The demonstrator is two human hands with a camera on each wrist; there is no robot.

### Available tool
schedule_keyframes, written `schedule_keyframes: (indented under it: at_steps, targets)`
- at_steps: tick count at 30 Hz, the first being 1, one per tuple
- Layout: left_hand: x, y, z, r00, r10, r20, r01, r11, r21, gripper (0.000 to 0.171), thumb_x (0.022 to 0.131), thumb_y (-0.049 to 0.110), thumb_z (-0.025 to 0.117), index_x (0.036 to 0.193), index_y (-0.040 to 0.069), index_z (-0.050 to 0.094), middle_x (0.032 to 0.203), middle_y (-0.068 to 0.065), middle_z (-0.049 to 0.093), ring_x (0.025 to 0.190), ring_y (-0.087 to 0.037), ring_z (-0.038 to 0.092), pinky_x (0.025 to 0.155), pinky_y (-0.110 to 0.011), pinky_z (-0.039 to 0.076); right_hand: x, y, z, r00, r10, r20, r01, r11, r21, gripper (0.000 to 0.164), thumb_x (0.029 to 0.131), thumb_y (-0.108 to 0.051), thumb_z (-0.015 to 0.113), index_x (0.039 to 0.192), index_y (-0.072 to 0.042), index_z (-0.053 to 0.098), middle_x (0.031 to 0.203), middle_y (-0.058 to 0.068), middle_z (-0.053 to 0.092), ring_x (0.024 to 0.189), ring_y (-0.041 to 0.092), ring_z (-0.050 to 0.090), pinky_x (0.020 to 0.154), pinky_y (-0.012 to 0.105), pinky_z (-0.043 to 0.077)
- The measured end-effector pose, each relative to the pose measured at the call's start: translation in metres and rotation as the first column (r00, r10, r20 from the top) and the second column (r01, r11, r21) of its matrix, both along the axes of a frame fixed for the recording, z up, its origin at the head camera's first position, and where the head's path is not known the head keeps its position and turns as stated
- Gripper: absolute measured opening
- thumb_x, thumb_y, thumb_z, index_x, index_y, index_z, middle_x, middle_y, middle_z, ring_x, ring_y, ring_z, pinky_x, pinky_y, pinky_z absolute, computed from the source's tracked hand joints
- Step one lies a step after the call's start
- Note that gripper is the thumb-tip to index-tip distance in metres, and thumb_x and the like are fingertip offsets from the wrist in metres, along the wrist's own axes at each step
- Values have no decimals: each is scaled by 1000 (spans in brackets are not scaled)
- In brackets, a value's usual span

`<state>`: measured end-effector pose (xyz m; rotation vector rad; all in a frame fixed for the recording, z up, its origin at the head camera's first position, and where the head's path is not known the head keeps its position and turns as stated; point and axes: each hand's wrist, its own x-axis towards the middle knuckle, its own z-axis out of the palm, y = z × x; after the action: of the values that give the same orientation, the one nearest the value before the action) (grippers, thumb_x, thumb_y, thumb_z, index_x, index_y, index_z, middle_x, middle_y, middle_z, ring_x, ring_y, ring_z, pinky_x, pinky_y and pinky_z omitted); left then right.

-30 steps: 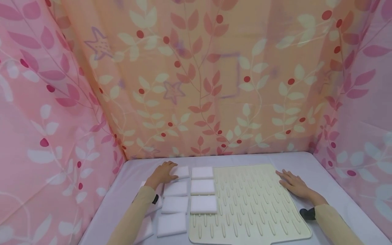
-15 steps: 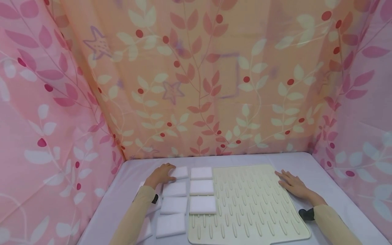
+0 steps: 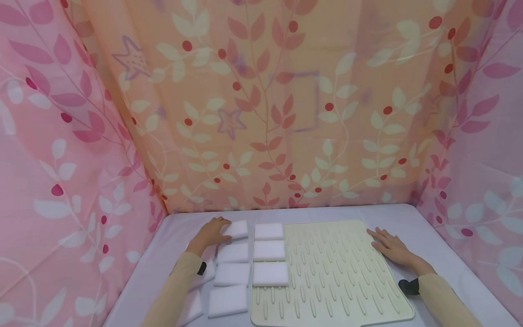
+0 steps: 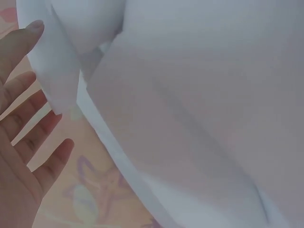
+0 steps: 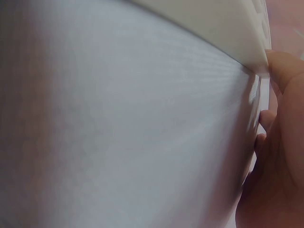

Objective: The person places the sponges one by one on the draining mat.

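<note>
At the far left of the table, my left hand [image 3: 209,235] pinches a white rectangular sponge [image 3: 239,228] by its left side, the thumb toward me. In the left wrist view, thumb and fingers of the left hand [image 4: 21,123] lie along the end of that sponge [image 4: 57,71], which looks tilted. A cream ridged mat [image 3: 327,272] lies to the right. Along its left edge stand three white sponges in a column, the middle one [image 3: 269,250] among them. My right hand [image 3: 391,247] rests at the mat's right edge, fingers spread; the right wrist view shows its thumb touching the mat's rim [image 5: 223,28].
More white sponges lie left of the mat, such as the front one [image 3: 227,301] and one partly hidden under the left forearm [image 3: 192,306]. The white table [image 3: 392,212] is enclosed by patterned curtains [image 3: 261,136] on three sides.
My left hand has shifted slightly left with the far sponge, which now sits farther from the mat and a little tilted. The right hand stays at the mat's edge.
</note>
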<state>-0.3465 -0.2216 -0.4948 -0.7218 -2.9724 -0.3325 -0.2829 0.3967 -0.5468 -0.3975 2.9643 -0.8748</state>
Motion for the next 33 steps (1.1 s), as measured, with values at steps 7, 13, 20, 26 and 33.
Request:
schedule_keyframes:
  at_steps: [7, 13, 20, 26, 33]
  targets:
    - [13, 2, 10, 997, 25, -74, -24, 1000, 19, 55, 78, 37, 72, 124, 10, 58, 122, -11, 55, 114, -34, 48, 89, -54, 41, 3, -2, 5, 1000, 6, -13, -6, 1000, -2, 59, 94, -36, 50, 142, -5, 35, 144, 36, 17, 131, 57, 8, 98, 70, -2]
    - [28, 5, 18, 990, -3, -143, 4, 1000, 9, 55, 78, 39, 71, 124, 11, 58, 118, -8, 57, 110, -32, 50, 87, -51, 44, 6, -3, 5, 1000, -2, 16, 2, 1000, -15, 60, 94, -38, 49, 142, -5, 33, 145, 36, 15, 132, 56, 5, 98, 70, -4]
    - [41, 8, 24, 981, -35, -190, 42, 999, 30, 55, 77, 39, 72, 122, 10, 59, 116, -8, 58, 108, -31, 52, 82, -49, 46, 6, -2, 1, 1000, -4, 27, 5, 1000, -25, 61, 94, -39, 48, 143, -7, 31, 145, 35, 14, 132, 55, 3, 99, 69, -5]
    - [48, 13, 28, 973, -57, -222, 67, 997, 39, 56, 77, 42, 72, 123, 12, 59, 117, -6, 59, 108, -28, 53, 84, -47, 46, 3, 0, -2, 1000, -3, 20, 3, 1000, -22, 61, 95, -40, 47, 144, -7, 31, 146, 35, 14, 133, 54, 3, 99, 69, -6]
    - [64, 22, 29, 962, -94, -257, 105, 994, 32, 55, 77, 44, 71, 121, 13, 60, 113, -4, 60, 103, -26, 55, 79, -45, 48, 4, -2, 0, 1000, 2, 21, -1, 1000, -20, 61, 94, -39, 48, 143, -7, 31, 145, 35, 15, 132, 55, 4, 98, 70, -5]
